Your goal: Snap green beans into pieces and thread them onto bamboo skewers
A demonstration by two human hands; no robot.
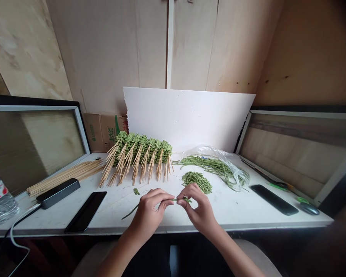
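Both hands meet over the front middle of the white table. My left hand (pixel 152 206) pinches a long green bean (pixel 130 213), whose tail hangs out to the left. Close beside it, my right hand (pixel 195 204) is closed on the same bean's other end, with short green pieces showing at its fingers. Just behind my right hand lies a pile of cut bean pieces (pixel 196 181). A few short pieces (pixel 136 191) rest on the table behind my left hand.
Skewered beans (pixel 144 148) are stacked at the back left, near bare sticks (pixel 72 174). Long beans (pixel 213 165) lie with a plastic bag (pixel 232 163) at the back right. A black phone (pixel 86 211), dark box (pixel 58 193), bottle (pixel 1 204) and another dark phone (pixel 273 199) flank the hands.
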